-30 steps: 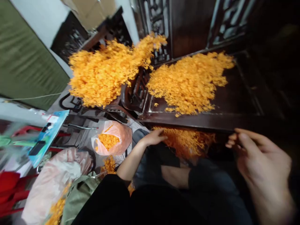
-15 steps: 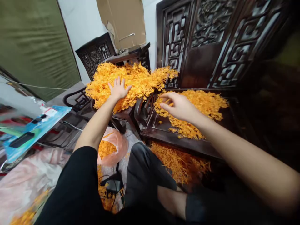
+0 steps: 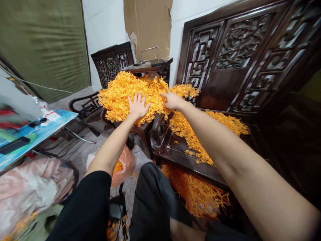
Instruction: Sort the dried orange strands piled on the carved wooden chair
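Note:
A large heap of orange, frilly, branching pieces (image 3: pixel 120 90) lies on a dark wooden stand in front of me. My left hand (image 3: pixel 138 106) rests on the heap's near side, palm down with its fingers spread. At the heap's right edge is my right hand (image 3: pixel 172 101), fingers bent and drawn together against the pieces. Whatever its fingertips hold is hidden. Below my right forearm, a flatter layer of the same orange pieces (image 3: pixel 185 130) covers part of a dark wooden bench (image 3: pixel 180 144).
Longer orange strands (image 3: pixel 200 194) lie beneath the bench. A pink plastic bag (image 3: pixel 129 164) with orange pieces stands on the floor, left of my knee. On the left are a blue table (image 3: pixel 62 117) with a phone (image 3: pixel 15 145) and a pale bag (image 3: pixel 32 187). Carved chair backs (image 3: pixel 112 63) line the wall.
My right hand has moved left and away from me, from above the bench layer to the heap's edge, and its fingers have closed up. My left hand stays spread on the heap. The view has shifted.

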`<action>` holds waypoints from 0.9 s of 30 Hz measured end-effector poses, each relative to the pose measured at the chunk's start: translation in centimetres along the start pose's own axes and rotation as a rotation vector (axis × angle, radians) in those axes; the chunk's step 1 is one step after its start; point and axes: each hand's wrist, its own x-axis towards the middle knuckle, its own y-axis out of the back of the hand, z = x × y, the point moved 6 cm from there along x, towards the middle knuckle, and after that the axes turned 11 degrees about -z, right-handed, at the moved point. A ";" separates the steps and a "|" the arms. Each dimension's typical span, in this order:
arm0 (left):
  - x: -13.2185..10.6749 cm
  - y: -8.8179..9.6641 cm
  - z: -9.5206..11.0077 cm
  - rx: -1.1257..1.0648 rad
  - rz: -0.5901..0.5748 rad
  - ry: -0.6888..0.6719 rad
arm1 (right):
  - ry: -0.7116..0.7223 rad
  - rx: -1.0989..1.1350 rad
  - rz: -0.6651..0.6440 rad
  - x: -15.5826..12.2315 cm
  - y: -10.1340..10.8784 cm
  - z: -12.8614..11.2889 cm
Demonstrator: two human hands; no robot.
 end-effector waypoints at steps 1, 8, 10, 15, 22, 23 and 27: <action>0.0 -0.1 -0.1 -0.024 0.007 -0.011 | -0.024 0.016 -0.008 0.1 -0.3 0.6; 0.5 -0.4 -0.3 -0.125 0.034 -0.044 | -0.116 0.262 0.162 -5.1 1.2 1.6; 0.6 -0.4 -0.5 -0.144 0.021 -0.048 | -0.112 0.264 0.174 -7.1 1.8 1.0; 0.8 -0.3 -1.1 -0.187 -0.005 -0.075 | -0.199 0.338 0.242 -11.4 2.9 0.3; 0.7 -0.1 -1.7 -0.216 -0.013 -0.097 | -0.237 0.390 0.291 -15.0 2.0 -1.7; 0.7 0.0 -1.7 -0.215 -0.013 -0.101 | -0.223 0.375 0.284 -15.3 1.8 -1.9; 0.9 -0.3 -1.7 -0.211 -0.017 -0.096 | -0.107 0.159 0.169 -15.1 1.1 -2.0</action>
